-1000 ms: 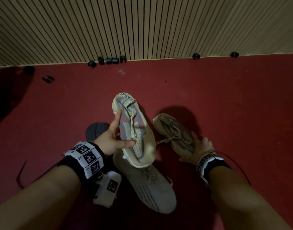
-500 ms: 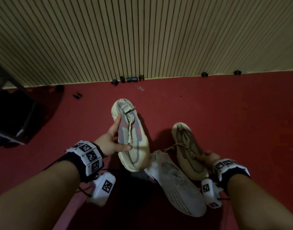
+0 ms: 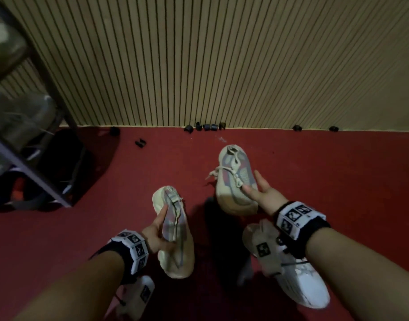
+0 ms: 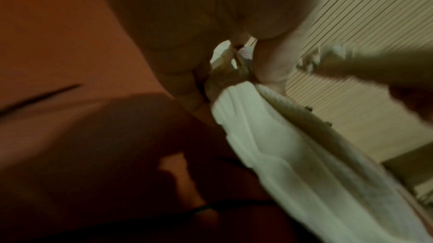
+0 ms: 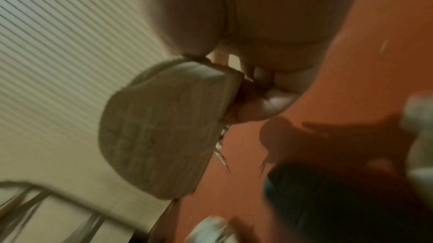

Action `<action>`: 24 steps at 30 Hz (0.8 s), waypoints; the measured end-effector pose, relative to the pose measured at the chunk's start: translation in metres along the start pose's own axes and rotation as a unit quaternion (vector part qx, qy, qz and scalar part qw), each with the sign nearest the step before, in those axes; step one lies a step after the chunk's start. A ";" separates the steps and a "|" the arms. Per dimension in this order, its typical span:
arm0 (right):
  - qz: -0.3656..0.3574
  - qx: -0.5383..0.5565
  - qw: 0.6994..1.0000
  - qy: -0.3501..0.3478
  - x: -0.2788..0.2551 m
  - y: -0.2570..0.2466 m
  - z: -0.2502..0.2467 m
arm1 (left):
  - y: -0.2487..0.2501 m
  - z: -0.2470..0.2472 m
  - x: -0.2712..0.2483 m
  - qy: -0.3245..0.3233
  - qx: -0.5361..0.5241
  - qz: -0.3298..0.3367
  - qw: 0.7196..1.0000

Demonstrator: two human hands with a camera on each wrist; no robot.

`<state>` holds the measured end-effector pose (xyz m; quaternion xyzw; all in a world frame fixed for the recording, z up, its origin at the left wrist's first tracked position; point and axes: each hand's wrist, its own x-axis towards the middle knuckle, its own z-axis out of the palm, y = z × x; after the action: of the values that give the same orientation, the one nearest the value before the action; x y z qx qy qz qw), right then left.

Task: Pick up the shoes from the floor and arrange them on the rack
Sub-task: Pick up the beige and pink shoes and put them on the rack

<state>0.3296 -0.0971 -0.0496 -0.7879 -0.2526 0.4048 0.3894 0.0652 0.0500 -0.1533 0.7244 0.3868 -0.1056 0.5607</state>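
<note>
Sneakers, one grasped in each hand point(image 3: 156, 235) point(image 3: 260, 193), hover above the floor point(image 3: 337, 181); carry both level to the rack point(image 3: 30, 174), toes aligned.

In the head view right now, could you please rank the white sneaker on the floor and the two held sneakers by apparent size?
1. White sneaker, though nearest the camera and partly hidden.
2-3. Sneaker in the left hand and sneaker in the right hand: alike, unranked.
</note>
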 end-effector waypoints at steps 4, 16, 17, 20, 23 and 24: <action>-0.070 0.040 0.993 -0.090 0.003 -0.008 0.070 | -0.030 0.000 -0.002 0.015 0.044 -0.024 0.999; -0.117 0.106 0.981 -0.115 0.010 -0.018 0.164 | -0.015 -0.071 -0.045 0.034 -0.327 0.063 0.942; -0.116 0.116 0.980 -0.116 0.008 -0.018 0.172 | -0.014 -0.071 -0.050 0.000 -0.318 0.070 0.945; -0.112 0.144 0.975 -0.129 0.007 -0.015 0.193 | -0.015 -0.069 -0.063 -0.020 -0.293 0.089 0.952; -0.159 0.125 0.967 -0.158 0.005 -0.016 0.208 | -0.018 -0.068 -0.076 -0.009 -0.264 0.083 0.961; -0.170 0.107 0.965 -0.167 0.003 -0.019 0.212 | -0.021 -0.069 -0.080 -0.004 -0.265 0.077 0.961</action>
<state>0.1532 0.0030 -0.1137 -0.6082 -0.3994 0.4832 0.4869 -0.0220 0.0780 -0.0976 0.5771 0.3419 0.0408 0.7405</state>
